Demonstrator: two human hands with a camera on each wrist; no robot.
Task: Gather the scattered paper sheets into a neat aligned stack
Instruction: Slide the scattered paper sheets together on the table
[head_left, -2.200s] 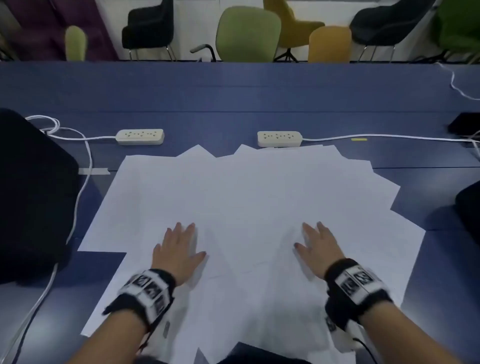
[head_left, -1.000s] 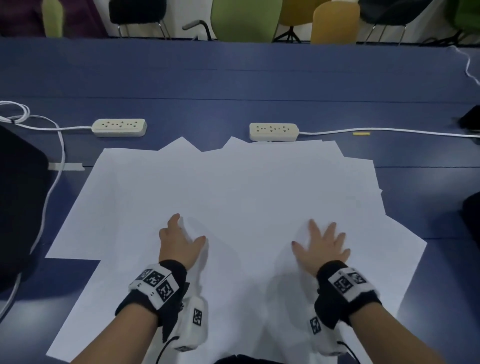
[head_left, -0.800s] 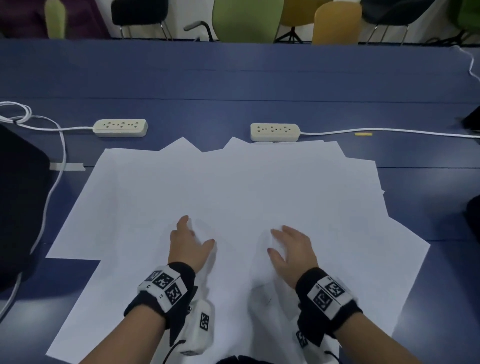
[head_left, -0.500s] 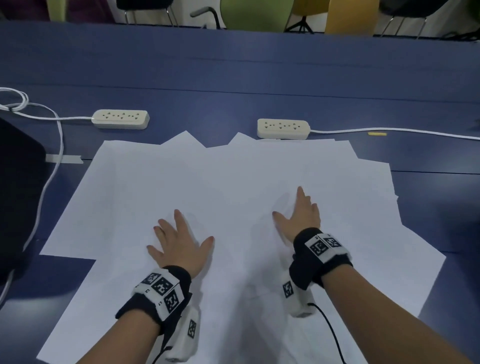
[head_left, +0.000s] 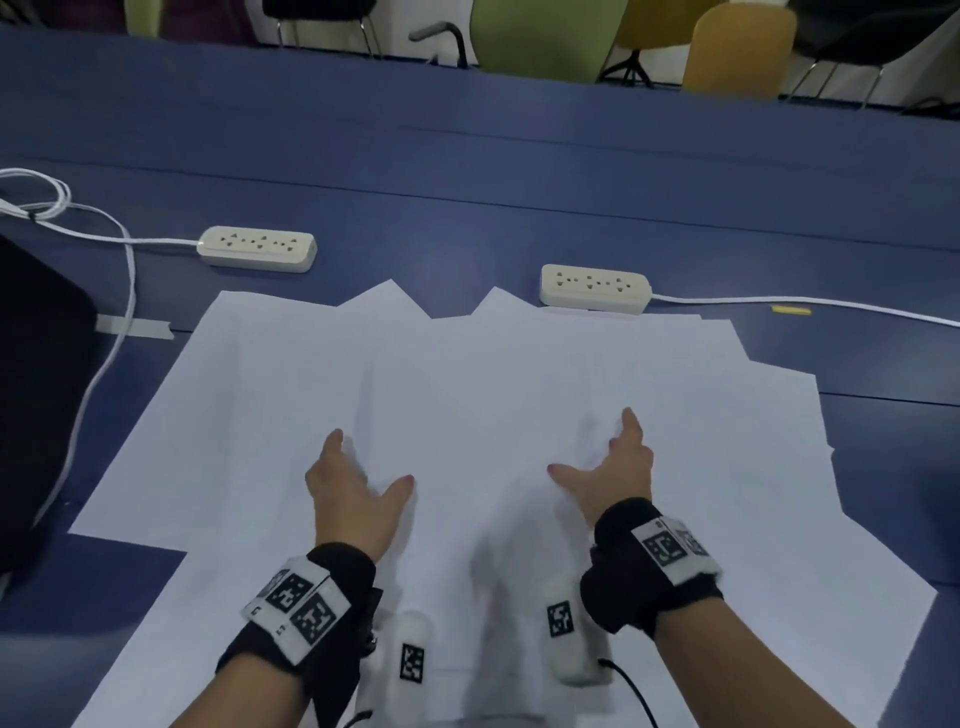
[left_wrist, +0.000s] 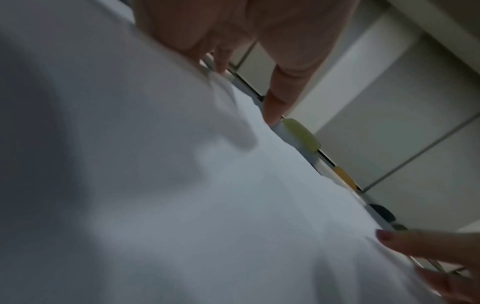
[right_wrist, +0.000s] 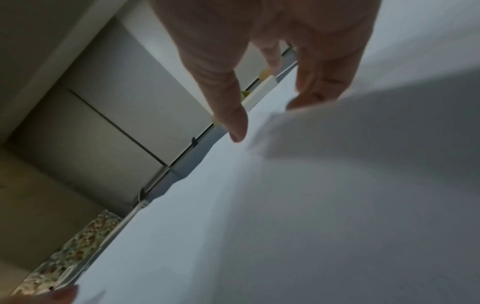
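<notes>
Several white paper sheets (head_left: 519, 374) lie fanned out and overlapping on the blue table (head_left: 467, 171). My left hand (head_left: 353, 493) rests on them at centre left, thumb spread to the right, its fingertips hidden under a raised sheet edge. My right hand (head_left: 613, 467) rests at centre right, thumb spread to the left. In the left wrist view the fingers (left_wrist: 283, 86) reach down onto the paper (left_wrist: 207, 205). In the right wrist view the index finger (right_wrist: 228, 107) touches the paper (right_wrist: 285, 205), and a lifted sheet corner covers the other fingertips. Neither hand grips a sheet.
Two beige power strips (head_left: 257, 248) (head_left: 595, 287) with white cables lie just beyond the paper. A large black object (head_left: 36, 389) stands at the left edge, with a strip of tape (head_left: 135, 326) beside it. Chairs (head_left: 545, 36) line the table's far side.
The right hand slid inward toward the middle and then forward. Both hands went from lying flat to tipped up, thumbs spread toward each other. The sheets between them have buckled slightly.
</notes>
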